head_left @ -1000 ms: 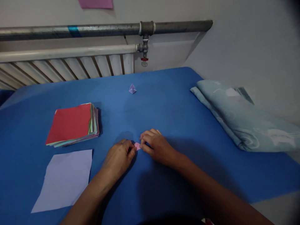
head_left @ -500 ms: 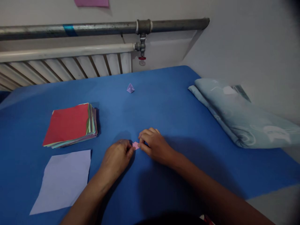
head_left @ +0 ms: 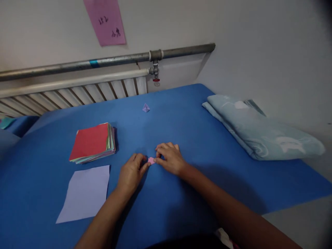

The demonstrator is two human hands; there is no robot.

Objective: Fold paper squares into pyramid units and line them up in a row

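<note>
You're pinching pink folded paper mid-frame, left hand and right hand fingers nearly closed; purple paper pyramid standing folded, upper middle; lavender paper sheet lying unfolded, lower left.

Teal blanket, pink wall note, and metal pipe above a white radiator

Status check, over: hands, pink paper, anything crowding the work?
Left hand at pink paper's left side, right hand at its right. Paper small, folded. No obstruction seen between the hands; lilac sheet and red-topped stack off left.
</note>
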